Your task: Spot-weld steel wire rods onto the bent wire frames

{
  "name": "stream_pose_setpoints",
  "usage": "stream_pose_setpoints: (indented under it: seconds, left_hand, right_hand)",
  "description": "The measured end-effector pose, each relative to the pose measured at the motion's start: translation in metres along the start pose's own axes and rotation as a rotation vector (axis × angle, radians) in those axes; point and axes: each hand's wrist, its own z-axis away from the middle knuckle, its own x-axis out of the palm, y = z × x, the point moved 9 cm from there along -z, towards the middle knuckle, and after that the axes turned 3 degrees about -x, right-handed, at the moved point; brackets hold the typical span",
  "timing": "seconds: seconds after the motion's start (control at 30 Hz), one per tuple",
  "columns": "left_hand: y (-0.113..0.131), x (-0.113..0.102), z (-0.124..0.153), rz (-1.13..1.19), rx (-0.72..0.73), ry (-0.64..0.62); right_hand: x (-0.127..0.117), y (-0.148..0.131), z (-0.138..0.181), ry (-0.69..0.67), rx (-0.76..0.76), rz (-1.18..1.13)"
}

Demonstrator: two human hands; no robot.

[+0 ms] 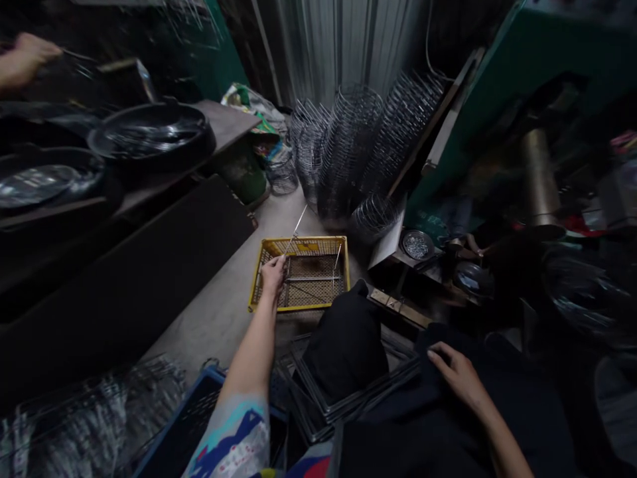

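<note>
My left hand [273, 273] reaches out over a yellow plastic crate [259, 264] on the floor and is closed on a thin metal rod [295, 232] that sticks up and away from the crate. More rods lie in the crate. My right hand [455, 373] rests flat on my dark-clothed right thigh, fingers stretched out, holding nothing. My left knee [346, 332] sits between the crate and my body.
Stacks of wire rings [358, 143] stand behind the crate. Black round pans [149, 129] sit on a bench at left, where another person's hand [22, 60] works. A green machine [507, 99] stands at right; a blue crate [199, 411] and flat metal frames [318, 398] lie near me.
</note>
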Motion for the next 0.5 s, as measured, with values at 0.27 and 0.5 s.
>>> stream_pose_setpoints:
  seconds: [0.27, 0.5]
  left_hand:
    - [-0.107, -0.028, -0.001, 0.135, -0.280, 0.059]
    - [-0.148, -0.016, 0.004, 0.117, -0.352, -0.002]
  right_hand:
    - [0.000, 0.009, 0.004, -0.021, 0.039, 0.015]
    - [-0.002, 0.000, 0.003, -0.011, 0.013, 0.082]
